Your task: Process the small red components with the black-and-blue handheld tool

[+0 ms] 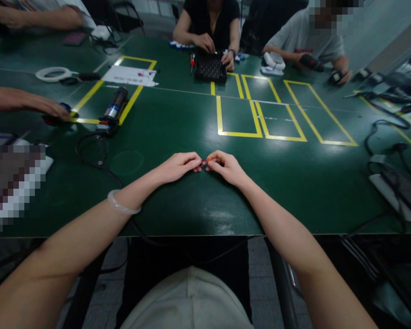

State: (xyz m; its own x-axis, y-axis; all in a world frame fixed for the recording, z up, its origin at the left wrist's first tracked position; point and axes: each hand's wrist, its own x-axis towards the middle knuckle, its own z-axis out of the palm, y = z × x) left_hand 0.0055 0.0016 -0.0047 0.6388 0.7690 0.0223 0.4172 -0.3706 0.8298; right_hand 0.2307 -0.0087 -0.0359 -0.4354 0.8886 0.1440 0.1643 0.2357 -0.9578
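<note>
Above the green table, close in front of me, my two hands meet around a tiny part with red, silvery and orange bits. My left hand pinches its red end between thumb and fingers. Opposite it, my right hand pinches the orange end. The part is too small for me to tell its kind, and the fingertips cover much of it. A pale bangle circles my left wrist.
Yellow tape rectangles mark the tabletop ahead. A dark cylindrical tool and its cable lie left, near another person's hand. Across the table, one person handles a black tray; another sits beside a dark tool. Cables run along the right.
</note>
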